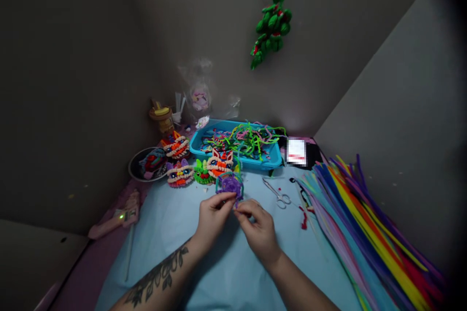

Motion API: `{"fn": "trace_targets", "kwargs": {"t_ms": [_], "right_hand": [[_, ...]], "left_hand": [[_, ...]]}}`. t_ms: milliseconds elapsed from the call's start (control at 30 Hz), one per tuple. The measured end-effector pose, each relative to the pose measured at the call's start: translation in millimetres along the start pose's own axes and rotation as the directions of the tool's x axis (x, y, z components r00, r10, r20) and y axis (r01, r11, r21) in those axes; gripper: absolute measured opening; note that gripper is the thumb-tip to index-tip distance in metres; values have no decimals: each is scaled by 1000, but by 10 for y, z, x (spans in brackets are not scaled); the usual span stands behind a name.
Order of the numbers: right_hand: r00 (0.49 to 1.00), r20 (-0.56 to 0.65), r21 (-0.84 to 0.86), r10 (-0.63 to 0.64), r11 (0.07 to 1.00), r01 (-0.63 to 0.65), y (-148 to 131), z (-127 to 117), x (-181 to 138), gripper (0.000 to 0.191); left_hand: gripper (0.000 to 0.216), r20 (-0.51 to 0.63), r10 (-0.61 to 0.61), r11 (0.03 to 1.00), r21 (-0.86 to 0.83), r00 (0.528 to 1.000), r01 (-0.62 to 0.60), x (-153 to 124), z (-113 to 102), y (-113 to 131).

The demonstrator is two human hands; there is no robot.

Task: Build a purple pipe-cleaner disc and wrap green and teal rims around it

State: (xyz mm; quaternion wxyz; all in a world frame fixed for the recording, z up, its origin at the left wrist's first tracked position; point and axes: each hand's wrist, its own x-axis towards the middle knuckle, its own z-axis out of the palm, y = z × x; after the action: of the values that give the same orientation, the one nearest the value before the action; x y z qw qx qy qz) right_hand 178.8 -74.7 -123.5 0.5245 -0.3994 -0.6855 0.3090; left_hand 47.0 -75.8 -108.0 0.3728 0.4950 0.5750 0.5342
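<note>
My left hand (213, 216) and my right hand (260, 231) meet over the light blue table cover (175, 233). Both pinch a small purple pipe-cleaner figure (230, 186) with a teal outline, held just above the table. The left fingers grip its lower left edge. The right fingers are closed on its lower right, where a purple strand hangs. A tattoo shows on my left forearm.
Finished pipe-cleaner faces (199, 167) sit behind the hands. A blue tray (275, 159) holds tangled scraps. Small scissors (278, 193) lie to the right, and beyond them a fan of colourful pipe cleaners (368, 223). A glue gun (120, 214) lies left. A green ornament (272, 26) hangs on the wall.
</note>
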Motion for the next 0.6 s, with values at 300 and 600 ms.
{"fn": "trace_targets", "kwargs": {"t_ms": [300, 600], "right_hand": [[976, -60, 102, 210, 974, -204, 160, -48, 19, 13], [951, -121, 83, 285, 958, -276, 116, -4, 49, 12]], "left_hand": [[11, 35, 101, 993, 53, 994, -103, 35, -95, -133], [20, 49, 127, 992, 1, 991, -127, -81, -15, -165]]}}
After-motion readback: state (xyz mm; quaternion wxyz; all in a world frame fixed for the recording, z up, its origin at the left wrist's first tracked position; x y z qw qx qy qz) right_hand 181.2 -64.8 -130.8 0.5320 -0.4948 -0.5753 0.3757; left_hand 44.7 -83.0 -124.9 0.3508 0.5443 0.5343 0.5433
